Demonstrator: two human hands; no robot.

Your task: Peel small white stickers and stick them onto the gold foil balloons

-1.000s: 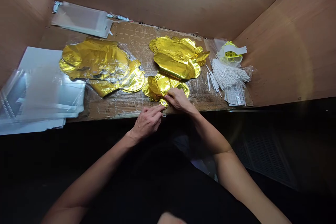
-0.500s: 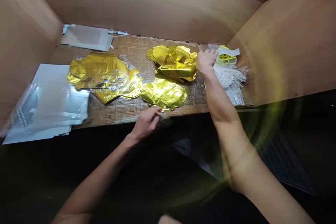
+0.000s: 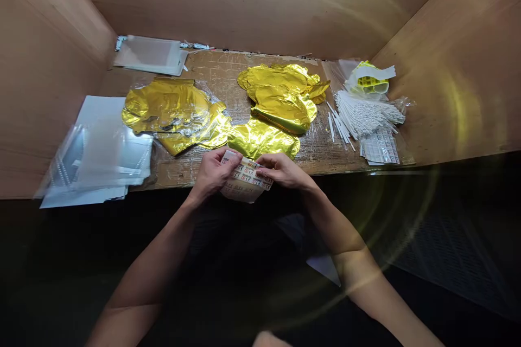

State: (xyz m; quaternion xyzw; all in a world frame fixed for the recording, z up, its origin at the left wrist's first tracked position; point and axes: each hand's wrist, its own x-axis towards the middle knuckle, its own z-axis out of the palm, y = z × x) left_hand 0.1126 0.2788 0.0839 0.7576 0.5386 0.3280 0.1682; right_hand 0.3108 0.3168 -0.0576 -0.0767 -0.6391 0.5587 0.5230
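Left hand (image 3: 211, 172) and right hand (image 3: 283, 169) both pinching a sheet of printed labels (image 3: 245, 181) at its ends, so that's the step in hand, held just off the front edge of the surface (image 3: 179, 173), right by a gold foil balloon (image 3: 262, 140)

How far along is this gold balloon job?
Roughly early on, judging by the table. Looks done: one gold foil balloon lies apart at the front, beside two gold balloon piles. In hand: the left hand and right hand hold a sheet of printed labels. Left: the bundled white sticks and stacked clear plastic sleeves still lie full.
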